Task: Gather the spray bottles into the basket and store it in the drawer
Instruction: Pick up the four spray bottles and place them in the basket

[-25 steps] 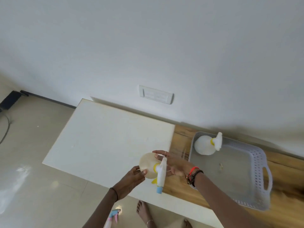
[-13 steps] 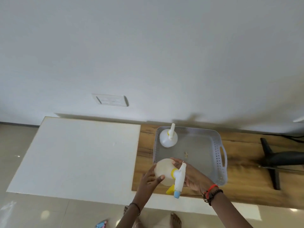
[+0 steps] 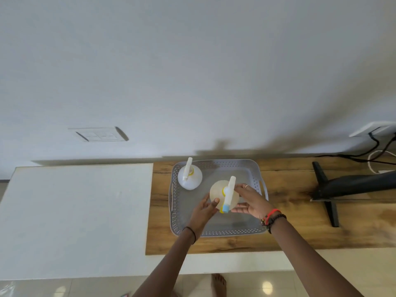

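A grey perforated basket (image 3: 216, 233) rests on the wooden top. In its far left corner stands a white spray bottle (image 3: 189, 179) with a white trigger head. Over the basket's middle I hold a cream round spray bottle (image 3: 216, 192) with a white head, yellow collar and blue nozzle tip. My left hand (image 3: 203, 213) presses its left side and my right hand (image 3: 249, 200) cups its right side. Whether its base touches the basket floor is hidden.
A white surface (image 3: 79, 215) lies left of the wooden top (image 3: 300, 232). A black stand (image 3: 334, 187) with cables sits on the right. A switch plate (image 3: 100, 135) is on the wall behind. My bare foot (image 3: 218, 285) shows on the tiled floor below.
Both hands carried the cream bottle rightward from over the white surface's edge to above the basket's middle. The view shifted right with them.
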A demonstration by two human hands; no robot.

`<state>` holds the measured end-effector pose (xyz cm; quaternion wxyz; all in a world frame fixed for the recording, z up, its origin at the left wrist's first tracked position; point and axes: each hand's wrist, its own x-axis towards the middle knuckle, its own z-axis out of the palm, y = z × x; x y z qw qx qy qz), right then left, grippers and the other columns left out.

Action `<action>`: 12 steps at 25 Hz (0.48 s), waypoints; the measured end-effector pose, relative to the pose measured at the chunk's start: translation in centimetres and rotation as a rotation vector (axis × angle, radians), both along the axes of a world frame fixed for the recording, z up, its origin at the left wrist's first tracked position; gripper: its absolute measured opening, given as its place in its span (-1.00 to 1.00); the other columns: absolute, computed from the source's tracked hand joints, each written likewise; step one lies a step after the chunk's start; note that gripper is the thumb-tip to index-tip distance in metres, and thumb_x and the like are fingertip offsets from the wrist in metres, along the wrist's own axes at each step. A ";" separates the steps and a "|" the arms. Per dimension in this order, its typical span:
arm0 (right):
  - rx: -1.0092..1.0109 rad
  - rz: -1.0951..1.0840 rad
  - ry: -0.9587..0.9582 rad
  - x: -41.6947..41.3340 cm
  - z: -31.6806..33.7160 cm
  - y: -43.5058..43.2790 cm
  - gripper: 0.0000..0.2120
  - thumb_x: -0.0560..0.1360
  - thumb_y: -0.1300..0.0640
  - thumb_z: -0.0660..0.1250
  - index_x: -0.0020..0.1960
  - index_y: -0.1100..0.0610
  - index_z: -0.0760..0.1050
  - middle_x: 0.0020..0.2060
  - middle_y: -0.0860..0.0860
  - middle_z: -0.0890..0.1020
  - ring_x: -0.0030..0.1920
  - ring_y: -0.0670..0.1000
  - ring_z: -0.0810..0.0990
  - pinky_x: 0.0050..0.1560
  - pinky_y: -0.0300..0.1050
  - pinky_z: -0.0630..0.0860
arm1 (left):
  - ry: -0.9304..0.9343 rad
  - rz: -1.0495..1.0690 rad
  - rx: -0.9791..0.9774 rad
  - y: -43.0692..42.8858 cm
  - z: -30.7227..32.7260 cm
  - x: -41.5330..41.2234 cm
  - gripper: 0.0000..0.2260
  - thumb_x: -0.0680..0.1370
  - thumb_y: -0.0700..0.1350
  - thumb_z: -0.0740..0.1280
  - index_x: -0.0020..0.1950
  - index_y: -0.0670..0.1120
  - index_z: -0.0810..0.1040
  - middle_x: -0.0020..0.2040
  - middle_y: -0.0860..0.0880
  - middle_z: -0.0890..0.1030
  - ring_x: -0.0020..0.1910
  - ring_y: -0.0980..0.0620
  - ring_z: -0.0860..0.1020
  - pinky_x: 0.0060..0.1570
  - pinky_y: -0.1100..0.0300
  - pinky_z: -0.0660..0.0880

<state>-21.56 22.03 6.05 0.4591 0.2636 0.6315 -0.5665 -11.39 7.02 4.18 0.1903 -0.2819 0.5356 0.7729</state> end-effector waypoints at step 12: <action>0.095 -0.045 0.085 -5.6 -4.0 -0.5 -0.67 0.54 -0.04 0.28 0.24 0.07 0.37 -0.07 0.02 0.53 0.00 0.16 0.58 0.09 0.07 0.58 | -0.049 -0.036 -0.014 1.1 -4.0 -7.1 -0.58 0.62 -0.16 0.21 0.48 -0.13 0.29 0.31 -0.16 0.52 0.02 0.13 0.57 0.01 0.38 0.53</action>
